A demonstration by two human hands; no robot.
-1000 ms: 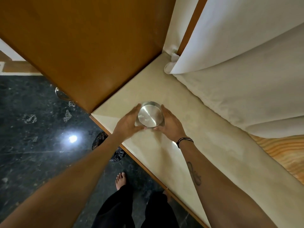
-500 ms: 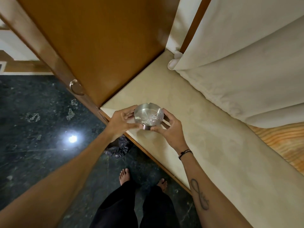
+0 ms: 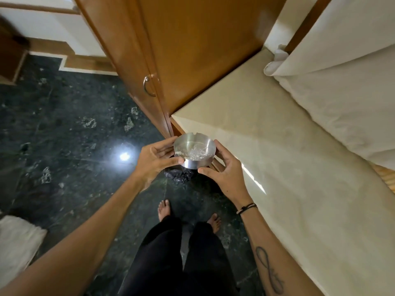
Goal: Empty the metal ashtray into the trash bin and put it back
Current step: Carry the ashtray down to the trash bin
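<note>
Your left hand [image 3: 157,159] and right hand [image 3: 224,174] grip the metal ashtray [image 3: 194,151] upright, just above the black-lined trash bin [image 3: 178,175]. Ash remains inside, so tipping it out and returning it both remain.

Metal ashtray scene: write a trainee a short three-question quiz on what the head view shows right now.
1. True or false: the metal ashtray rests on the cream ledge.
2. Which hands hold it? A) left hand only B) right hand only C) both
3. Fill in: the dark crumpled bag on the floor lies directly ____ the ashtray in this view.

Key:
1. False. It is held in the air, past the ledge's edge.
2. C. One hand is on each side.
3. Below. It shows just under the ashtray's base, between the hands.
</note>
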